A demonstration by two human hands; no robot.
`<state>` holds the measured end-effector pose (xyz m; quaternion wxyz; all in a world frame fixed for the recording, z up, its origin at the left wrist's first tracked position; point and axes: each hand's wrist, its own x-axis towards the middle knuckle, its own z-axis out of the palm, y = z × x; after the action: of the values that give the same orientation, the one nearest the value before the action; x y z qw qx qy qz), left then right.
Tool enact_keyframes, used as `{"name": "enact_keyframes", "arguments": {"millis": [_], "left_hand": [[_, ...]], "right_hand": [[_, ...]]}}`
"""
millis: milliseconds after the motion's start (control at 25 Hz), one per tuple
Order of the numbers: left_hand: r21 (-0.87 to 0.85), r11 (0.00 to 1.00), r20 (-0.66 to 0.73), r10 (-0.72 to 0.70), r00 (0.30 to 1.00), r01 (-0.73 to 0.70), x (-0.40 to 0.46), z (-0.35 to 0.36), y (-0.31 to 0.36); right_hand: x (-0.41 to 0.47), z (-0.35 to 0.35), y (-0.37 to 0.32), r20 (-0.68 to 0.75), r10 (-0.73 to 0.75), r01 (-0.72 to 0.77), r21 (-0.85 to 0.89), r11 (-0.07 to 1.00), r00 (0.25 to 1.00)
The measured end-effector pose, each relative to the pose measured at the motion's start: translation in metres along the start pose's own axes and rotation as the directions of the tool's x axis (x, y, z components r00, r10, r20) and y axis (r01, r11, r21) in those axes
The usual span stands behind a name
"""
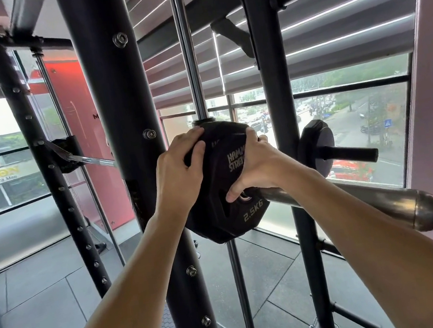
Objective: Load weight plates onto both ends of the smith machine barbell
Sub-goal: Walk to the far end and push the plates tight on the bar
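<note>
A black 2.5 kg weight plate (227, 214) sits on the steel sleeve of the smith machine barbell (389, 198), far in near the frame. My left hand (179, 170) grips the plate's upper left rim, fingers curled over the edge. My right hand (256, 165) holds the plate's face, fingers over its top edge and thumb near the centre hole. The sleeve's rounded end (427, 209) sticks out to the right, bare. The bar's thin shaft (90, 159) runs off to the left behind the upright.
A thick black upright (132, 149) stands just left of the plate, with a chrome guide rod (188, 53) behind it. Another black post (278, 95) to the right carries a storage peg with a small plate (317, 146). Windows and blinds fill the back.
</note>
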<state>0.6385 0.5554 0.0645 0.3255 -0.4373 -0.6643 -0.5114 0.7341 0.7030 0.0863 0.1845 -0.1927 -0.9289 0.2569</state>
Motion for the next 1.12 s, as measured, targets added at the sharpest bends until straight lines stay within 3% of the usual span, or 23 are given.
{"name": "enact_keyframes", "arguments": {"millis": [120, 320, 600, 760, 960, 1120], "left_hand": [[0.038, 0.999, -0.001, -0.014, 1.000, 0.014, -0.001, 0.001, 0.003], [0.228, 0.973, 0.152, 0.000, 0.988, -0.036, -0.010, 0.001, 0.008], [0.328, 0.941, 0.065, 0.059, 0.996, -0.077, -0.013, 0.006, 0.004], [0.399, 0.900, 0.154, 0.123, 0.980, -0.176, -0.017, 0.004, 0.009], [0.404, 0.903, 0.336, 0.004, 0.942, -0.148, -0.024, -0.023, 0.024], [0.427, 0.898, 0.374, -0.068, 0.925, -0.107, -0.022, -0.028, 0.024]], "right_hand": [[0.000, 0.000, 0.000, -0.005, 0.001, -0.001, 0.003, 1.000, 1.000], [0.003, 0.001, -0.002, -0.001, 0.022, -0.022, -0.007, 1.000, 1.000], [0.004, 0.005, 0.002, -0.025, -0.005, 0.006, 0.024, 1.000, 1.000], [-0.004, 0.000, -0.001, -0.033, -0.039, 0.039, -0.003, 0.999, 0.999], [-0.025, 0.009, -0.009, -0.072, -0.238, 0.222, -0.174, 0.959, 0.969], [-0.028, 0.017, -0.017, -0.056, -0.224, 0.198, -0.297, 0.934, 0.973]]}}
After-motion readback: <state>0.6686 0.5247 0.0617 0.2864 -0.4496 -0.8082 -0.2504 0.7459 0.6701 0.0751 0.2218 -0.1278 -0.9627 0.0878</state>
